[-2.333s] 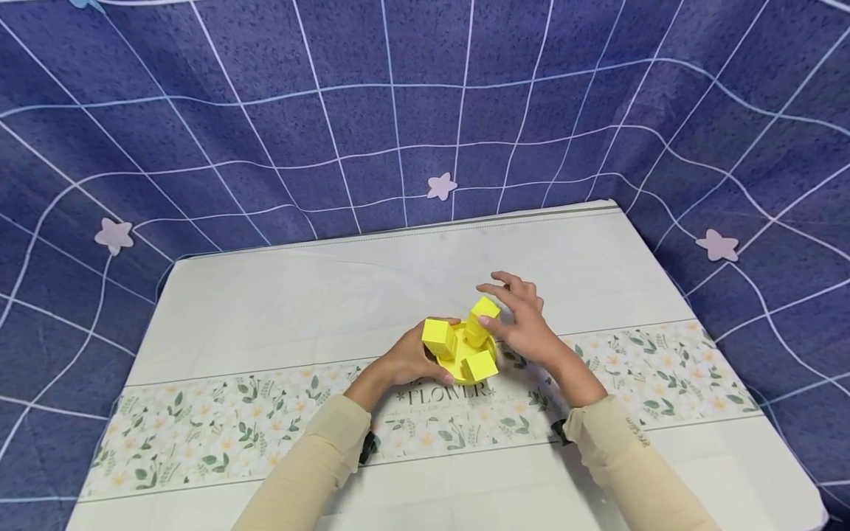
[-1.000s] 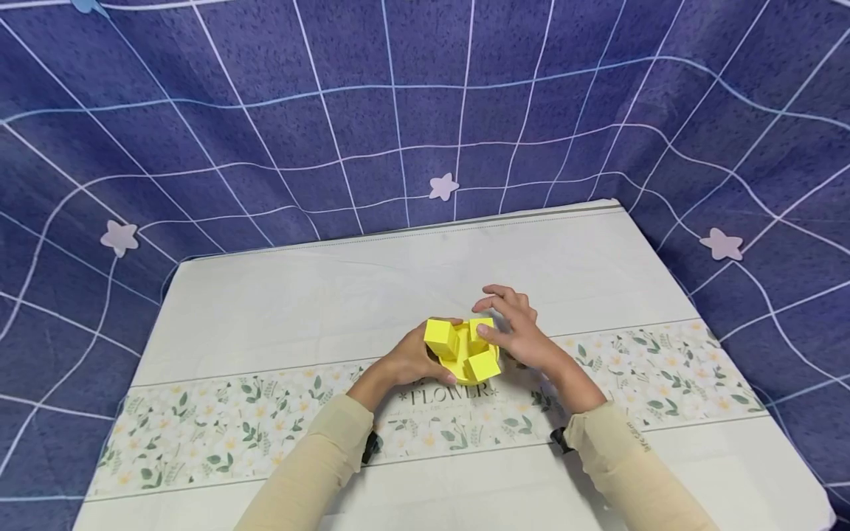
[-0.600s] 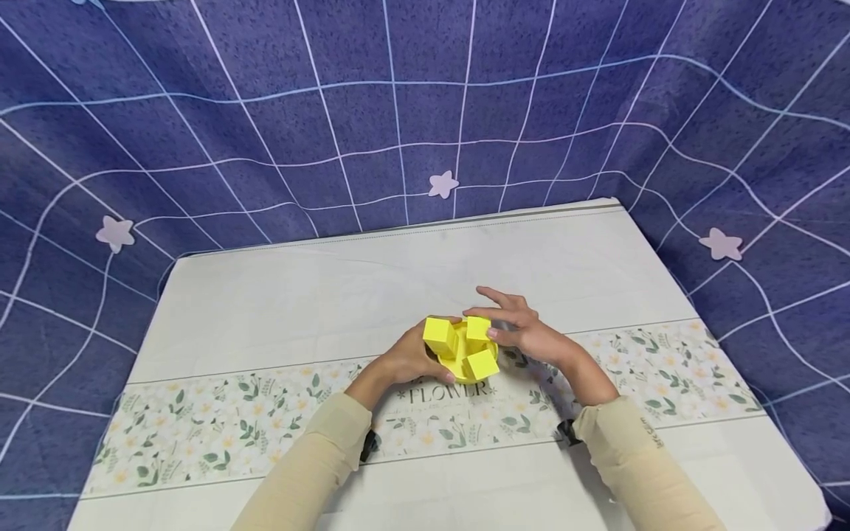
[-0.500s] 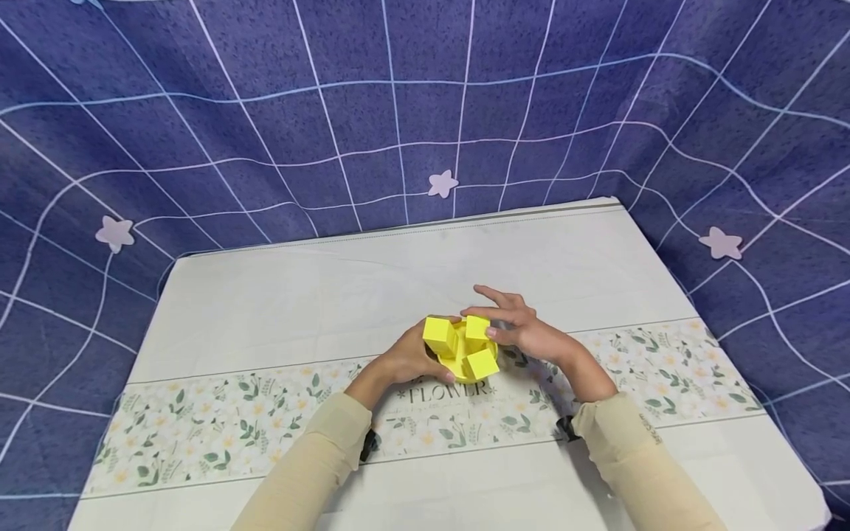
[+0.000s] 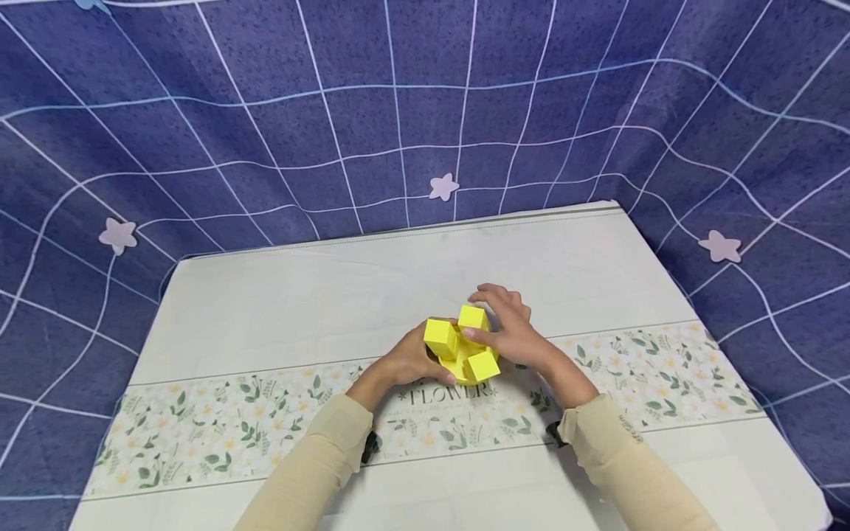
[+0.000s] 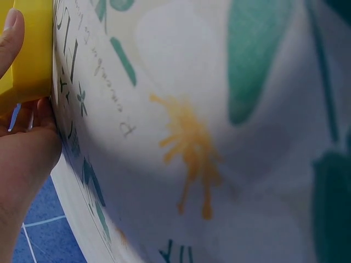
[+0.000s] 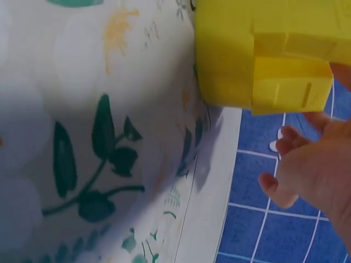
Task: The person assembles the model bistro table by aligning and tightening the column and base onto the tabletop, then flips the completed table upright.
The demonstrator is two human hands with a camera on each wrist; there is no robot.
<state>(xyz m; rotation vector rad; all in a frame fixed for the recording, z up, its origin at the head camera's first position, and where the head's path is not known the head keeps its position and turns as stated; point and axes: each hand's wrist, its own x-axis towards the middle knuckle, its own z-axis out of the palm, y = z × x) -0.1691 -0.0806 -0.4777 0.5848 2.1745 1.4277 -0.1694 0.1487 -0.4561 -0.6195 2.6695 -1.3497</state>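
Observation:
A round yellow base (image 5: 454,367) rests on the table with three yellow square-topped blocks standing up from it. My left hand (image 5: 408,355) grips the base from the left side, thumb in front and fingers going round behind. At the back right of the base, my right hand (image 5: 514,332) pinches one yellow block (image 5: 472,317), the thumb against its near side. That block's lower part is partly hidden by the thumb. The left block (image 5: 440,336) and the front block (image 5: 482,366) stand untouched by the right hand. In the right wrist view, the yellow base (image 7: 222,55) shows side-on.
A white table cover (image 5: 299,310) with a floral band (image 5: 219,435) lies under everything. Behind and at both sides hangs a blue curtain (image 5: 372,125) with a grid of lines and pale stars. Printed lettering (image 5: 446,397) runs just in front of the base.
The back-right block first leans right, then stands straight, and now sits further left and back. My right hand shifts along with it. My left hand keeps its hold on the base.

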